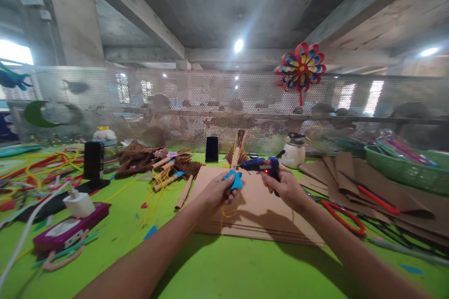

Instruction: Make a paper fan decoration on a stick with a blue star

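My right hand (283,186) grips a dark blue hot glue gun (260,164), its small red light lit and its nozzle pointing left. Pinched in my left hand (217,191) is a blue paper star (235,179), close to the nozzle tip. Whether the nozzle touches the star I cannot tell. Behind the star rises a brown paper roll with a pleated fan (240,142); whether it is in my left hand is unclear. Yellow string (229,212) hangs below my fingers. Under both hands lies a stack of brown cardboard sheets (259,229).
Left are paper rolls (182,191), a purple power strip (66,233) with a white charger, a black phone (93,159) and tangled strips. Another phone (212,149) and a white jug (293,150) stand behind. Right are red-handled scissors (343,217), brown paper (351,182) and a green basket (400,168).
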`<state>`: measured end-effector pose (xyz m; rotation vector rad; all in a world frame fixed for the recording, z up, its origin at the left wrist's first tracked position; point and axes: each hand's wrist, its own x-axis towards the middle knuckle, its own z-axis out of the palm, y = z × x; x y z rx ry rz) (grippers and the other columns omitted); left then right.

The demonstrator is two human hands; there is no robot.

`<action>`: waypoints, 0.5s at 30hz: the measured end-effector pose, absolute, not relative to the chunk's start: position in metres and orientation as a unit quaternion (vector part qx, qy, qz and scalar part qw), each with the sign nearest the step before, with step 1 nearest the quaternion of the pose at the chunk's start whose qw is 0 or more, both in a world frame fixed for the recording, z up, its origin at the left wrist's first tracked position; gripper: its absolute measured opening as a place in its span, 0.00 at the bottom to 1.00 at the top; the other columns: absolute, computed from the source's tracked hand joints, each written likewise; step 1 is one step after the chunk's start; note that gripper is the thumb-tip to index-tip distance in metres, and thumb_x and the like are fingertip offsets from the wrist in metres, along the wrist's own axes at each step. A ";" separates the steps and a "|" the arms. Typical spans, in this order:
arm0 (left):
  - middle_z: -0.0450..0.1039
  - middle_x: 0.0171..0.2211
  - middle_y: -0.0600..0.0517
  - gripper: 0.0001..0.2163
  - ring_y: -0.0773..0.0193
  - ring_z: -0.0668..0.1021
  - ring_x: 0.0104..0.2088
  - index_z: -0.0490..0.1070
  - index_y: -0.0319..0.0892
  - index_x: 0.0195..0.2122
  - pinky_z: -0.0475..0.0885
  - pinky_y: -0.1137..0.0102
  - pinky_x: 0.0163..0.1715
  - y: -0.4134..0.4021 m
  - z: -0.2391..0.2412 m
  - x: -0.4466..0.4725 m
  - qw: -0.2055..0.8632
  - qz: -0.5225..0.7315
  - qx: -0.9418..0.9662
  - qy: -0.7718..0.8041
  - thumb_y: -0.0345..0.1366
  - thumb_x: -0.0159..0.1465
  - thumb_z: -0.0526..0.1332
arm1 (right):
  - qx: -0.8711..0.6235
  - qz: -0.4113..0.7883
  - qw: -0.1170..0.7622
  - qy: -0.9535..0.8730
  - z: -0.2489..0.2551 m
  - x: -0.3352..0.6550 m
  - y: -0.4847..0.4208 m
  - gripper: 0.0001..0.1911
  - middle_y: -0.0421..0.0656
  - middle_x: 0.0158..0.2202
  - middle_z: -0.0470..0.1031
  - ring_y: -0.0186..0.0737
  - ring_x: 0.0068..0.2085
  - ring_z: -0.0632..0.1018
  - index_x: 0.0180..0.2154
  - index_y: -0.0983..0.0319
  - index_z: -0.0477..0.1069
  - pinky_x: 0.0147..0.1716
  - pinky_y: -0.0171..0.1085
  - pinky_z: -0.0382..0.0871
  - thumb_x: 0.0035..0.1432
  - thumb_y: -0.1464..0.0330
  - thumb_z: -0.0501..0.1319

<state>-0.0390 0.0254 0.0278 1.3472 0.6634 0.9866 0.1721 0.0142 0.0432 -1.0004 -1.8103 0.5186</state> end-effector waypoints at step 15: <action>0.63 0.20 0.55 0.11 0.75 0.64 0.17 0.60 0.39 0.34 0.53 0.81 0.13 0.028 0.028 -0.041 0.638 0.444 0.558 0.292 0.43 0.60 0.55 | -0.439 0.153 0.538 -0.703 0.044 0.170 0.011 0.16 0.41 0.20 0.68 0.34 0.22 0.69 0.32 0.67 0.70 0.23 0.32 0.62 0.52 0.60 0.56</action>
